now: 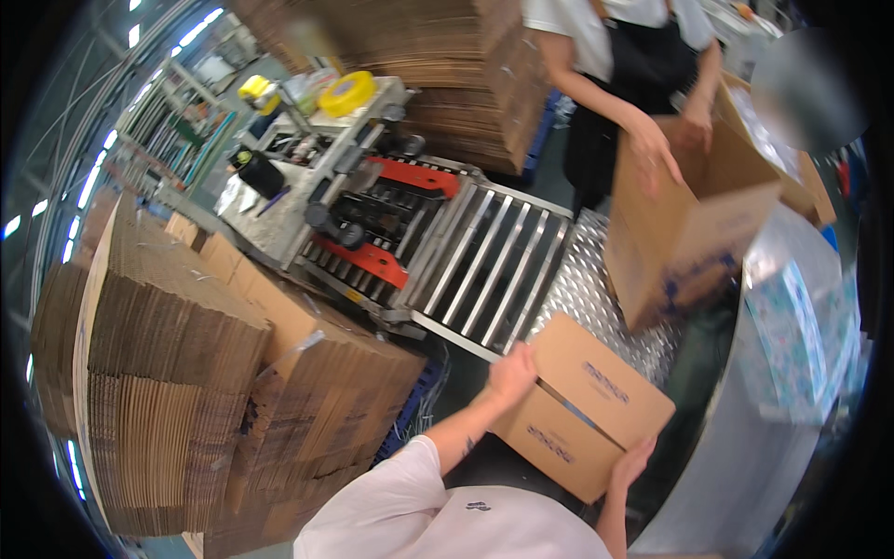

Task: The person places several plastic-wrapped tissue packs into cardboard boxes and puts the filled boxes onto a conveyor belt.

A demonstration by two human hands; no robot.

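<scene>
A cardboard box [596, 374] is between my hands, its two top flaps folded in with a narrow gap along the middle. My left hand [512, 374] is closed at the box's left edge. At its near right side, my right hand [633, 464] presses with the fingers bent round the edge; part of them is hidden. Across from me, a co-worker in a white shirt and black apron [622, 140] has both hands on a larger open box [684, 256], tilted over the dimpled metal table [585, 270].
Left of the table are a roller conveyor [498, 270] and a taping machine with red guides [377, 261]. Stacks of flat cardboard [177, 363] stand at the left, another stack [447, 84] behind. A curved metal chute [745, 447] with plastic-wrapped blue packs [792, 340] lies right.
</scene>
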